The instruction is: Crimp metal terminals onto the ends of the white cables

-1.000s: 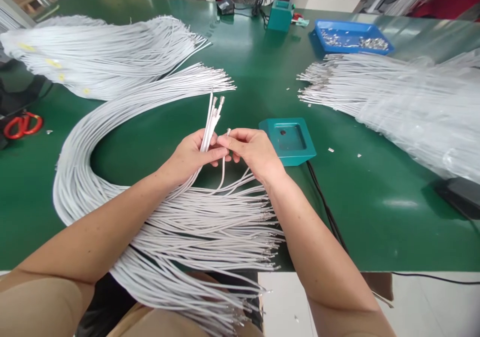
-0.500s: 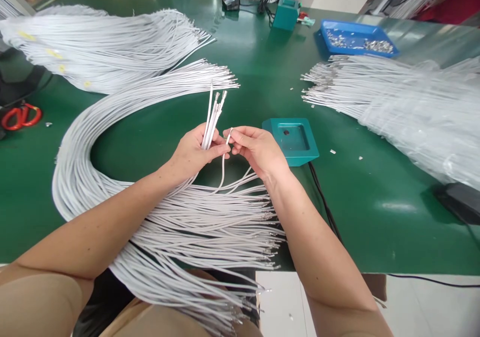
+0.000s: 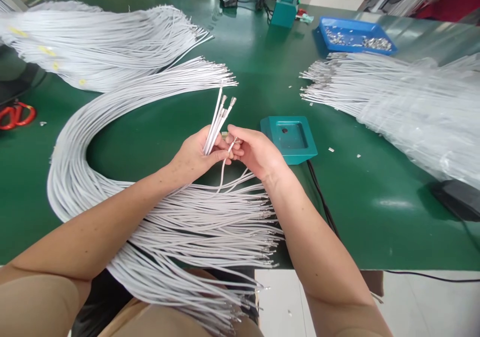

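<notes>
Several white wires point(image 3: 214, 129) with metal terminals at their tips stand upright in my left hand point(image 3: 195, 154), which is closed around them. Its thumb and fingers also pinch one more wire point(image 3: 224, 169), whose terminal end point(image 3: 235, 140) points toward my right hand. My right hand point(image 3: 257, 149) is closed at that end, its curled fingers around the terminal and its thumb above. A small shiny piece point(image 3: 224, 134) shows between the fingertips, too small to name. Beneath both hands lies a wide bundle of white wires point(image 3: 210, 227), curving left across the table.
On the green table point(image 3: 367, 217) stand a teal tray-like block point(image 3: 310, 147) with a black cable and a blue tray point(image 3: 322, 36) of small metal parts. More wire bundles lie back left point(image 3: 112, 37) and right point(image 3: 405, 97). Red-handled scissors point(image 3: 25, 114) lie left.
The wire end between my hands has tilted and dropped slightly. My right thumb has lifted off it, and its fingers have curled under. The upright wires lean more to the right.
</notes>
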The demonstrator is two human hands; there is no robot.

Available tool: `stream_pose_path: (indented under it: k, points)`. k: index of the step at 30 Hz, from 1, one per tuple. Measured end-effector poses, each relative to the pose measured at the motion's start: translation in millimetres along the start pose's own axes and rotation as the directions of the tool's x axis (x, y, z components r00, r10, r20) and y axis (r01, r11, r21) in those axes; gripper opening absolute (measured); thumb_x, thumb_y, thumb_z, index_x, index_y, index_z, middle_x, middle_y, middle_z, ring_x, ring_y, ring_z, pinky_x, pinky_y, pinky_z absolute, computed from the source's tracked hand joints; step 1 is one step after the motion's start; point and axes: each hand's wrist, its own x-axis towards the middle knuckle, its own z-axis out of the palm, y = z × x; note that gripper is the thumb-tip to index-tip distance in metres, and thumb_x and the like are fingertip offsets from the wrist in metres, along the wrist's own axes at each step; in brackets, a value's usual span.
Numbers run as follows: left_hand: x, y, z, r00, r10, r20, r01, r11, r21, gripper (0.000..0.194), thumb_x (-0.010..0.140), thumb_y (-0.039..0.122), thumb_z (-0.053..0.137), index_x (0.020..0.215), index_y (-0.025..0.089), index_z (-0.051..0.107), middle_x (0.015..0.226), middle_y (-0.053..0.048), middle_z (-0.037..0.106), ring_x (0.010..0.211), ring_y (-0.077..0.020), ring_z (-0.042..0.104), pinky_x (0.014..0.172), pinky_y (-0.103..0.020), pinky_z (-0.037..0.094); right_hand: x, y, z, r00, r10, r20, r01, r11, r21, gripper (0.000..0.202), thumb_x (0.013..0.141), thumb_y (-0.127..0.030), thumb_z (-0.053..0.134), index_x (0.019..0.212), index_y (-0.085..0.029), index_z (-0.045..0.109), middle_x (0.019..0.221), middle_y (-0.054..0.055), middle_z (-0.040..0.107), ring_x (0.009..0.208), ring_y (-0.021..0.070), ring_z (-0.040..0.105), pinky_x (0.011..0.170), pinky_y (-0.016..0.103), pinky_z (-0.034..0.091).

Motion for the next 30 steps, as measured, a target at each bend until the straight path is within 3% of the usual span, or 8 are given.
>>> stream_pose_path:
  k: [6, 12, 17, 21, 23, 25, 28, 30]
  points:
    - [1.2, 3.7, -1.8, 0.996, -0.018, -0.087, 0.020, 0.999, 0.025, 0.034, 0.071, 0.031, 0.082, 0.080, 0.019, 0.052, 0.076, -0.001, 0.071, 0.066, -0.0166, 0.069, 0.069, -0.033, 0.057, -0.6, -2.6, -4.0, 0.998, 0.013, 0.053, -0.015, 0.999, 0.039, 0.045, 0.068, -0.060, 0.081, 0.072, -0.018, 0.064, 0.060, -0.006, 0.045, 0.056, 0.0090, 0.044, 0.064, 0.027, 0.048]
    - [3.0, 4.8, -4.7, 0.983, -0.022, -0.180, 0.044, 0.992, 0.121, 0.036, 0.068, 0.028, 0.083, 0.081, 0.020, 0.050, 0.081, 0.000, 0.072, 0.070, -0.0162, 0.067, 0.066, -0.030, 0.055, -0.1, -1.9, -6.6, 0.997, 0.003, 0.075, -0.010, 0.996, 0.083, 0.034, 0.070, -0.048, 0.084, 0.082, -0.019, 0.070, 0.069, -0.005, 0.055, 0.064, 0.0090, 0.050, 0.073, 0.029, 0.051]
    - [4.0, 0.3, -7.3, 0.987, -0.008, -0.163, 0.022, 0.996, 0.084, 0.040, 0.068, 0.036, 0.083, 0.085, 0.020, 0.051, 0.082, 0.000, 0.070, 0.068, -0.0160, 0.067, 0.062, -0.028, 0.052, -0.6, -0.4, -5.2, 0.997, -0.072, -0.037, 0.072, 0.997, -0.012, 0.034, 0.070, -0.047, 0.082, 0.087, -0.019, 0.075, 0.073, -0.002, 0.063, 0.064, 0.0095, 0.055, 0.071, 0.029, 0.052]
    - [2.8, -0.7, -9.7, 0.995, -0.010, -0.097, 0.014, 0.999, 0.041, 0.044, 0.074, 0.035, 0.079, 0.110, 0.021, 0.059, 0.086, -0.001, 0.067, 0.073, -0.0159, 0.067, 0.054, -0.022, 0.046, -0.9, 1.1, -1.1, 0.967, -0.203, -0.153, 0.163, 0.957, -0.242, 0.019, 0.076, -0.037, 0.077, 0.082, -0.019, 0.074, 0.075, -0.001, 0.067, 0.066, 0.0099, 0.056, 0.072, 0.028, 0.050]
    - [2.2, -0.1, -10.6, 0.997, -0.065, -0.043, 0.063, 0.998, -0.030, 0.050, 0.075, 0.033, 0.078, 0.122, 0.023, 0.061, 0.086, -0.001, 0.065, 0.076, -0.0154, 0.066, 0.052, -0.021, 0.043, -0.9, 3.4, 1.2, 0.922, -0.346, -0.173, 0.230, 0.851, -0.472, 0.012, 0.082, -0.029, 0.068, 0.079, -0.019, 0.071, 0.074, -0.001, 0.066, 0.068, 0.0109, 0.056, 0.071, 0.027, 0.047]
    - [2.3, 0.4, -11.5, 0.991, -0.134, 0.001, 0.133, 0.982, -0.134, 0.051, 0.076, 0.031, 0.077, 0.124, 0.024, 0.064, 0.084, -0.001, 0.062, 0.075, -0.0141, 0.064, 0.050, -0.019, 0.040, -1.7, 6.4, 3.1, 0.855, -0.504, -0.122, 0.271, 0.635, -0.723, 0.015, 0.088, -0.025, 0.059, 0.077, -0.019, 0.068, 0.074, 0.000, 0.065, 0.069, 0.0123, 0.055, 0.069, 0.028, 0.044]
    - [4.3, 0.6, -12.9, 0.970, -0.237, 0.048, 0.241, 0.930, -0.278, 0.045, 0.075, 0.028, 0.077, 0.119, 0.023, 0.068, 0.080, -0.001, 0.062, 0.070, -0.0119, 0.061, 0.046, -0.018, 0.033, -3.6, 9.8, 3.8, 0.750, -0.650, 0.119, 0.264, 0.129, -0.956, 0.026, 0.095, -0.021, 0.046, 0.078, -0.017, 0.065, 0.083, 0.006, 0.065, 0.077, 0.0171, 0.054, 0.073, 0.031, 0.041]
    - [7.1, 0.4, -14.1, 0.956, -0.286, 0.066, 0.291, 0.899, -0.326, 0.042, 0.074, 0.025, 0.077, 0.116, 0.020, 0.070, 0.077, -0.002, 0.063, 0.066, -0.0105, 0.059, 0.043, -0.017, 0.029, -4.2, 9.9, 1.3, 0.731, -0.619, 0.287, 0.245, -0.154, -0.957, 0.033, 0.098, -0.019, 0.038, 0.081, -0.016, 0.066, 0.089, 0.010, 0.066, 0.084, 0.0208, 0.054, 0.077, 0.034, 0.040]
